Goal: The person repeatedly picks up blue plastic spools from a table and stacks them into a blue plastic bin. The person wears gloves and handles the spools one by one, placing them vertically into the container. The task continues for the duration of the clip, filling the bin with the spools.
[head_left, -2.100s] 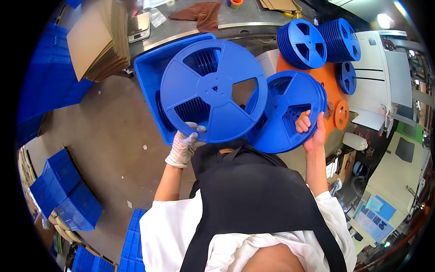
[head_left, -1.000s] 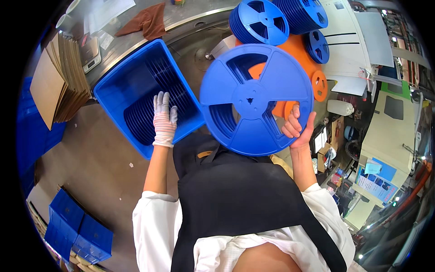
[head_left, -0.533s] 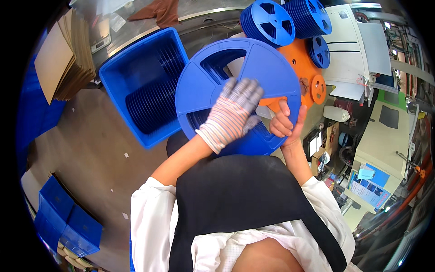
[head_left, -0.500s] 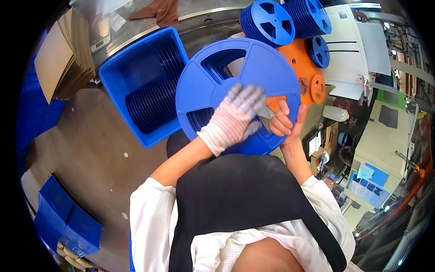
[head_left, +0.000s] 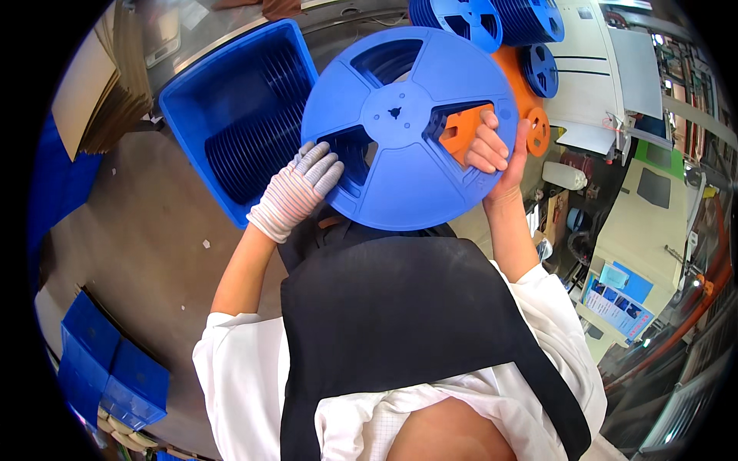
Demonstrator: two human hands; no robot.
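A large blue plastic reel [head_left: 401, 178] with fan-shaped windows and a small dark hub hole faces up in front of my chest. More reel layers show beneath it through the windows, so it seems to top a stack. My left hand [head_left: 298, 184], in a pale striped glove with grey fingertips, grips the left rim with its fingers over the edge by the left window; its thumb is hidden. My bare right hand [head_left: 496, 157] grips the right rim, its fingers curled through a window and its thumb along the outside.
Left of the reel stands a blue bin [head_left: 184, 96] with rows of dark blue reels [head_left: 246, 157]. Stacked blue reels [head_left: 469, 19] and an orange reel [head_left: 538, 132] lie beyond to the right. Cardboard sheets [head_left: 88, 92] lean at far left. A beige machine [head_left: 634, 223] stands at right.
My left hand has moved from across the reel's face to its left rim, uncovering the hub. The reel sits slightly farther from me and turned, with my right hand still holding it.
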